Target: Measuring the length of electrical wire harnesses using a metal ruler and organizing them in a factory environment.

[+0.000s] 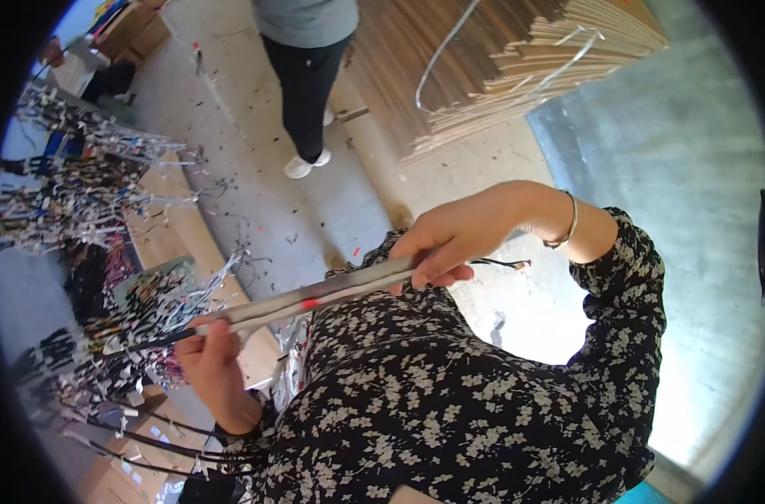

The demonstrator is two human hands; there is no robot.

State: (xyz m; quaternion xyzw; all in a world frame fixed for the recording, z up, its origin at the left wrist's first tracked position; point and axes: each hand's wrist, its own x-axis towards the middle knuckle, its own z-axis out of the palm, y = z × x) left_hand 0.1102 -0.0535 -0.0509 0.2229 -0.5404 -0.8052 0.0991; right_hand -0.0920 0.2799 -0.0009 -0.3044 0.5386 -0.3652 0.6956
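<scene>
A long cable bundle (336, 290) in a pale grey, flat-looking wrap with a small red mark is stretched in front of my chest. My left hand (213, 361) pinches its left end, where a black cable (168, 338) comes out. At the other end my right hand (454, 239) grips the wrap from above, thumb and fingers closed round it. Thin dark wires with bare-looking tips (513, 265) stick out past the right fingers. The bundle slants upward to the right, and its back is hidden from me.
Many cables with white tags (89, 193) hang in dense bunches at the left, beside a wooden board (177, 218). Stacked flat cardboard (500, 76) lies at the back. A person in dark trousers (303, 92) stands ahead; another person (110, 80) is at far left. Cardboard boxes (118, 470) sit lower left.
</scene>
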